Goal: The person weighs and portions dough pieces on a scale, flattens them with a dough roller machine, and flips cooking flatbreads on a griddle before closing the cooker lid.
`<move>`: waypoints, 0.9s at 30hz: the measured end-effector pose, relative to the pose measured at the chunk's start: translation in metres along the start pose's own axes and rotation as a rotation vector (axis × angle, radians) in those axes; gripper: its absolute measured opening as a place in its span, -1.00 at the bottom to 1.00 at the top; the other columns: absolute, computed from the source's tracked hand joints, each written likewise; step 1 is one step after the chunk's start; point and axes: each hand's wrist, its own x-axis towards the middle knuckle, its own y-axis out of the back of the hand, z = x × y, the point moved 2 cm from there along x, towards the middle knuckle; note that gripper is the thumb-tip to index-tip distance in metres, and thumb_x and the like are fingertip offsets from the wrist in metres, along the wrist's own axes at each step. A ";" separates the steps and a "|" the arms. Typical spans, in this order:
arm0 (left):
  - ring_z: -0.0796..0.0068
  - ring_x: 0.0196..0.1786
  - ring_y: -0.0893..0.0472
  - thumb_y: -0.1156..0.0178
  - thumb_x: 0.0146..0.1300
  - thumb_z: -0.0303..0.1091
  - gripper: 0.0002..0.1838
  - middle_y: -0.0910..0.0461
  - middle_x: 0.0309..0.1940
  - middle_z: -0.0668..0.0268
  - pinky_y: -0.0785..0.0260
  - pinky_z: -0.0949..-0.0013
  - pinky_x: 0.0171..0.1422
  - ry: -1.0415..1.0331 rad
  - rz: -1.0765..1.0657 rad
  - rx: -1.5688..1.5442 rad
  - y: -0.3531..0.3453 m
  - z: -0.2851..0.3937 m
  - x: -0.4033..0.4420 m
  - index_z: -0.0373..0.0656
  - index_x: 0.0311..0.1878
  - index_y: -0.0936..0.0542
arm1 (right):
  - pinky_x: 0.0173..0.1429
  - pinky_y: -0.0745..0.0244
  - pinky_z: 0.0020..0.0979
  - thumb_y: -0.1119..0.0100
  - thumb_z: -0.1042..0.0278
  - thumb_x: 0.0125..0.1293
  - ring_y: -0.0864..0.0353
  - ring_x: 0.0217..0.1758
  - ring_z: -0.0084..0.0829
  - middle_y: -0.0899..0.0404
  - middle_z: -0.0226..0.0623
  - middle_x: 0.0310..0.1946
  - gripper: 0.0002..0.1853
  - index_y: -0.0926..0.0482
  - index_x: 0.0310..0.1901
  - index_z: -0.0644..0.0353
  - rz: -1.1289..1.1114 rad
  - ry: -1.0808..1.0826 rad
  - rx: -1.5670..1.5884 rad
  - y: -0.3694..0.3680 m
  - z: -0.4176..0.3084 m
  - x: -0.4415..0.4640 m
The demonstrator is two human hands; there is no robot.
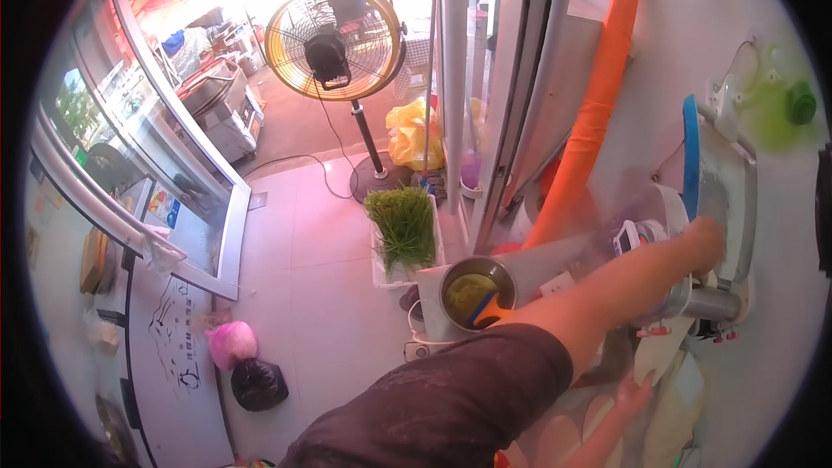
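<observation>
My left arm in a dark sleeve stretches across to a metal roller machine (724, 191) with a blue-edged top, which looks like a dough sheeter. My left hand (706, 243) is at its near side; its fingers are hidden. Below the machine, a pale flat strip that looks like dough (656, 348) hangs downward. My right hand (633, 396) is at the strip's lower end, fingers closed against it. Several pale oval pieces (559, 440) lie beside my right forearm. A steel pot (477, 286) holds yellowish liquid and an orange-and-blue handled tool (492, 310).
A crate of green stalks (403, 230) stands on the floor near a yellow pedestal fan (334, 39) in the doorway. Pink (231, 344) and black bags (259, 384) lie by the glass door (156, 139). An orange tube (594, 104) runs along the wall.
</observation>
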 end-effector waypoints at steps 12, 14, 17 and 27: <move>0.29 -0.01 -0.57 -0.25 -0.03 0.20 -0.53 -0.62 -0.18 0.31 -0.39 0.25 0.01 0.052 0.003 -0.051 0.003 0.000 -0.004 0.02 -0.22 -0.68 | 0.17 -0.44 -0.28 -0.07 0.46 0.31 -0.46 0.12 -0.27 -0.46 -0.18 0.09 -0.61 -0.33 0.15 0.30 -0.014 0.041 -0.049 0.020 -0.007 -0.040; 0.29 0.01 -0.55 -0.22 0.01 0.18 -0.55 -0.62 -0.19 0.31 -0.37 0.23 0.03 0.039 0.041 -0.057 0.006 0.000 -0.006 0.02 -0.24 -0.68 | 0.18 -0.44 -0.28 -0.07 0.47 0.31 -0.46 0.13 -0.27 -0.45 -0.17 0.09 -0.61 -0.32 0.15 0.30 0.025 0.080 -0.100 0.028 -0.013 -0.048; 0.30 0.02 -0.53 -0.17 0.05 0.12 -0.62 -0.62 -0.22 0.30 -0.35 0.19 0.05 -0.076 0.252 0.006 0.003 0.000 -0.001 0.03 -0.29 -0.68 | 0.20 -0.42 -0.27 -0.05 0.48 0.31 -0.45 0.14 -0.27 -0.45 -0.17 0.09 -0.62 -0.32 0.15 0.30 0.121 0.104 -0.078 0.003 -0.022 -0.072; 0.20 -0.17 -0.56 -0.03 0.20 -0.14 -0.73 -0.58 -0.32 0.17 -0.38 0.17 -0.09 -0.855 0.073 -0.306 -0.046 0.152 -0.055 -0.07 -0.21 -0.60 | 0.24 -0.38 -0.30 0.01 0.40 0.36 -0.40 0.17 -0.32 -0.40 -0.18 0.14 -0.59 -0.26 0.18 0.37 0.220 0.084 0.072 -0.095 -0.075 -0.143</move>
